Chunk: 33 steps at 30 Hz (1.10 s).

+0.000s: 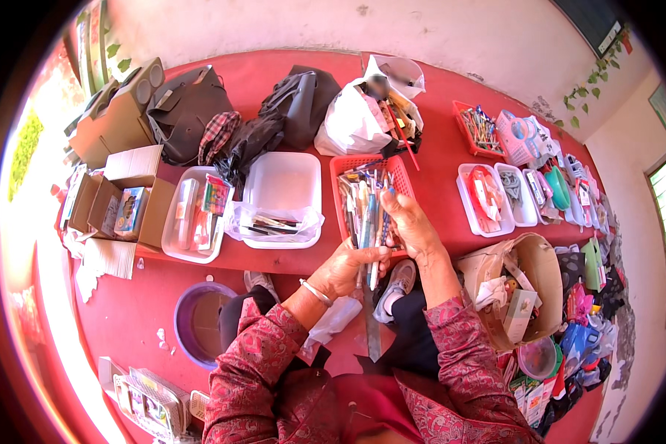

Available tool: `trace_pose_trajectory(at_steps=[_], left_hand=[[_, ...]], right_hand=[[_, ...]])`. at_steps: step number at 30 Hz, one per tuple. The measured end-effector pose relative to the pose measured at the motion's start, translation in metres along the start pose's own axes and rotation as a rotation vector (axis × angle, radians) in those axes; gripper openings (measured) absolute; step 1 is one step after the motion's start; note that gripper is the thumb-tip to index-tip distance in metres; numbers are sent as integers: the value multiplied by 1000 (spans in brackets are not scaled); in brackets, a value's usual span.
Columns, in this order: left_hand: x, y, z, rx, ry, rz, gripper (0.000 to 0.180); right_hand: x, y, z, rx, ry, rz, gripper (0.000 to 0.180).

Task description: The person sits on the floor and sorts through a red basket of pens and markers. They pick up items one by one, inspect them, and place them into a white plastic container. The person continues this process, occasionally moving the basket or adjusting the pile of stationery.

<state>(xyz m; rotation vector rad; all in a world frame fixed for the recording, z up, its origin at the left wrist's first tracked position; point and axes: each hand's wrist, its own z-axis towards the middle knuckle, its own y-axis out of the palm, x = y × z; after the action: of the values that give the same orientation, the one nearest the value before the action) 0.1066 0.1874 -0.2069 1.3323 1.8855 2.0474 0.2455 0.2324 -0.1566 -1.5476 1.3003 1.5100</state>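
Observation:
Both hands are together at the near edge of a red basket (405, 176) that stands on the red ledge. Closed around the lower part of a bunch of pens (370, 222) is my left hand (345, 268), a pale bangle at its wrist. My right hand (414, 224) grips the right side of the same bunch, its thumb near a blue pen top. The pens stand roughly upright, and some of the fingers are hidden behind them. More pens lie in the basket behind the bunch. Below my hands a grey flat strip (373, 325) points downward between my legs.
Left of the basket are a white tray (283, 174) with bagged pens, another white tray (172, 248) and a cardboard box (152, 231). Bags (351, 122) line the back. At right stand white trays (505, 220) and a large carton (544, 259). A purple tub (187, 311) sits lower left.

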Motion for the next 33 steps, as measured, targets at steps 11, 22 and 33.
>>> trace_pose_trajectory(at_steps=[11,22,33], left_hand=[[0,12,-3,-6,-5,91,18],[-14,-7,2,-23,-32,-44,19],[-11,5,-2,20,0,102,19]], right_hand=[[18,1,8,203,-131,-171,31],[7,20,2,-9,-110,297,50],[5,26,-1,-44,-108,-21,39]])
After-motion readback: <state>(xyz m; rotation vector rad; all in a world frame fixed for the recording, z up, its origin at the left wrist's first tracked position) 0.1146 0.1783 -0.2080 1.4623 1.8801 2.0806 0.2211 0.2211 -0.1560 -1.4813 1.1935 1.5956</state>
